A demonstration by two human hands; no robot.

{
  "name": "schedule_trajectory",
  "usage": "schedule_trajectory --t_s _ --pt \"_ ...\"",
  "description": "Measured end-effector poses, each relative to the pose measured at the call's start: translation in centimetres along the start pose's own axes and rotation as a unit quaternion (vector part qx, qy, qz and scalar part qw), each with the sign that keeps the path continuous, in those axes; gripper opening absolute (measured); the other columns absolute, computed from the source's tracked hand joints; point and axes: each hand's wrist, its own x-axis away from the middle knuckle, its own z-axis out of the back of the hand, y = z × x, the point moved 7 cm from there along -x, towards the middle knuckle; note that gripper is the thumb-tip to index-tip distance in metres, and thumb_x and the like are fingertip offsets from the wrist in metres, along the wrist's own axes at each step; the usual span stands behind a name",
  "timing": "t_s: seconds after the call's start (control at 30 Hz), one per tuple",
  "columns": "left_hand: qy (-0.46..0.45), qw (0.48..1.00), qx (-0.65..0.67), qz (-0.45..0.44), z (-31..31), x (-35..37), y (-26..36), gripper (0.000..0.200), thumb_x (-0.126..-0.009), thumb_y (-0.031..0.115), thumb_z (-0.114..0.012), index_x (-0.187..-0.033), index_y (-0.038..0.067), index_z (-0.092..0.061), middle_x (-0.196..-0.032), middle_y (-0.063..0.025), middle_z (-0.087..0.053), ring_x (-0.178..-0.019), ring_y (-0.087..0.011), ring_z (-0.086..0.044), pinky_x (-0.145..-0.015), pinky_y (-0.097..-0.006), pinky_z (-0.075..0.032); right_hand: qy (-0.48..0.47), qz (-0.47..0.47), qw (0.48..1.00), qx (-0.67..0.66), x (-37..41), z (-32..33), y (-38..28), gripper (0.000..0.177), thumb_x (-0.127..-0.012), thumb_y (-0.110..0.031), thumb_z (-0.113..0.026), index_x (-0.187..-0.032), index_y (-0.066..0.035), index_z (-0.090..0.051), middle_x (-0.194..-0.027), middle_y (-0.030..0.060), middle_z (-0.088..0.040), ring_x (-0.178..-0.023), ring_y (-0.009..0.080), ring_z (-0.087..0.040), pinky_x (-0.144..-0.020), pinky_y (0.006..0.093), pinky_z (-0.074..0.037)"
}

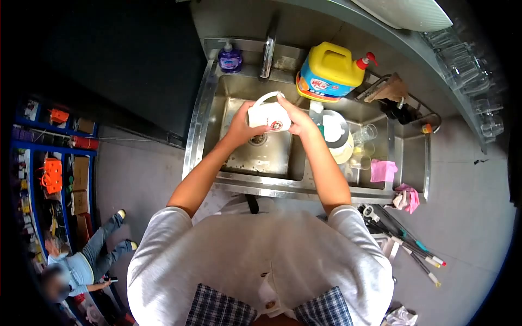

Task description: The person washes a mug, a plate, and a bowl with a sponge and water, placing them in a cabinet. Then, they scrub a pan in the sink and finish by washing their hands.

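Note:
Over the left basin of the steel sink (247,173), I hold a white mug (266,115) with a round red-and-dark logo. Its looped handle points up, toward the faucet (268,57). My left hand (240,127) is wrapped round the mug's left side, thumb across the front. My right hand (299,118) grips the other side, fingers near the handle. The drain (258,140) shows just below the mug. The mug's inside is hidden from view.
A purple soap bottle (230,58) and a big yellow detergent jug (330,70) stand behind the basins. Dishes (335,126), clear glasses (361,160) and a pink cloth (384,170) are at right. Shelved glassware (462,68) overhangs. Another person (81,269) is at the left shelves.

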Motion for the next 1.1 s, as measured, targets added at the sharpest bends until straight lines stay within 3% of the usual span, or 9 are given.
schedule_trajectory --t_s 0.1,0.23,0.27,0.4,0.5,0.63,0.77,0.9,1.1 --pt "-0.010 0.992 -0.099 -0.074 1.1 -0.1 1.7 0.067 -0.063 0.018 -0.085 -0.119 0.005 -0.050 -0.111 -0.0094 -0.057 -0.111 -0.0211 -0.052 -0.092 -0.0340 -0.043 -0.086 0.011 0.995 0.041 -0.9 0.8 0.8 0.052 -0.088 -0.042 -0.061 -0.120 -0.002 -0.054 -0.111 0.0128 -0.063 -0.101 0.0233 -0.062 -0.083 0.0418 -0.053" --pt "0.016 0.949 0.246 0.197 1.6 0.8 -2.7 0.047 -0.079 0.023 -0.073 -0.118 0.010 -0.050 -0.110 -0.0072 -0.057 -0.096 -0.0216 -0.060 -0.069 -0.0364 -0.056 -0.163 -0.055 0.970 -0.173 1.8 -4.3 0.9 0.035 -0.092 -0.026 -0.055 -0.114 0.001 -0.055 -0.108 0.0129 -0.063 -0.102 0.0247 -0.061 -0.088 0.0396 -0.050" --pt "0.033 0.935 0.281 0.215 1.8 1.0 -4.0 0.044 -0.081 0.026 -0.071 -0.117 0.010 -0.050 -0.110 -0.0071 -0.057 -0.095 -0.0209 -0.061 -0.065 -0.0361 -0.057 -0.385 -0.117 0.876 -0.266 0.4 -3.5 2.0 0.028 -0.090 -0.015 -0.051 -0.112 0.001 -0.056 -0.110 0.0130 -0.061 -0.103 0.0252 -0.059 -0.090 0.0361 -0.047" --pt "0.041 0.907 0.306 0.287 2.3 1.8 -4.1 0.039 -0.085 0.033 -0.066 -0.114 0.011 -0.051 -0.107 -0.0063 -0.059 -0.091 -0.0203 -0.062 -0.061 -0.0365 -0.058 -0.142 0.088 0.972 0.168 1.4 -3.9 0.2 0.035 -0.083 -0.006 -0.052 -0.116 0.005 -0.057 -0.104 0.0138 -0.066 -0.084 0.0216 -0.066 -0.075 0.0302 -0.051" --pt "0.047 0.883 0.328 0.333 1.9 1.9 -4.4 0.043 -0.084 0.037 -0.066 -0.115 0.012 -0.051 -0.105 -0.0068 -0.061 -0.085 -0.0205 -0.064 -0.060 -0.0366 -0.058 -0.015 0.282 0.774 0.566 1.0 -4.7 -1.2 0.026 -0.083 -0.003 -0.053 -0.106 0.004 -0.063 -0.092 0.0130 -0.069 -0.080 0.0176 -0.064 -0.072 0.0296 -0.050" --pt "0.038 0.866 0.355 0.351 1.7 2.0 -3.9 0.040 -0.087 0.038 -0.063 -0.115 0.012 -0.051 -0.102 -0.0048 -0.062 -0.087 -0.0168 -0.064 -0.059 -0.0353 -0.057 -0.016 0.262 0.778 0.571 3.2 -6.1 -2.3 0.018 -0.081 -0.003 -0.055 -0.094 0.003 -0.065 -0.082 0.0189 -0.067 -0.077 0.0248 -0.066 -0.071 0.0344 -0.050" --pt "0.059 0.918 0.283 0.270 1.1 1.3 -2.4 0.040 -0.082 0.029 -0.071 -0.109 0.009 -0.050 -0.097 -0.0063 -0.061 -0.082 -0.0170 -0.064 -0.057 -0.0367 -0.055 -0.143 0.041 0.980 0.132 2.9 -6.0 0.1 0.028 -0.089 -0.011 -0.056 -0.114 0.001 -0.058 -0.106 0.0104 -0.065 -0.090 0.0216 -0.065 -0.079 0.0333 -0.053" --pt "0.112 0.989 0.056 -0.075 2.6 -0.6 1.7 0.044 -0.068 0.015 -0.079 -0.104 0.005 -0.055 -0.105 -0.0086 -0.057 -0.103 -0.0192 -0.057 -0.081 -0.0368 -0.050 -0.196 0.005 0.981 -0.009 1.3 -5.0 0.5 0.034 -0.089 -0.017 -0.059 -0.118 0.001 -0.054 -0.112 0.0114 -0.062 -0.095 0.0199 -0.063 -0.081 0.0333 -0.054" --pt "0.018 0.995 -0.007 -0.098 2.9 -1.9 3.6 0.056 -0.070 0.022 -0.076 -0.118 0.004 -0.054 -0.128 -0.0107 -0.046 -0.116 -0.0239 -0.048 -0.095 -0.0356 -0.041 -0.202 0.029 0.975 -0.091 0.5 -3.7 1.2 0.037 -0.090 -0.017 -0.058 -0.122 0.001 -0.052 -0.111 0.0133 -0.062 -0.098 0.0232 -0.063 -0.078 0.0352 -0.056"
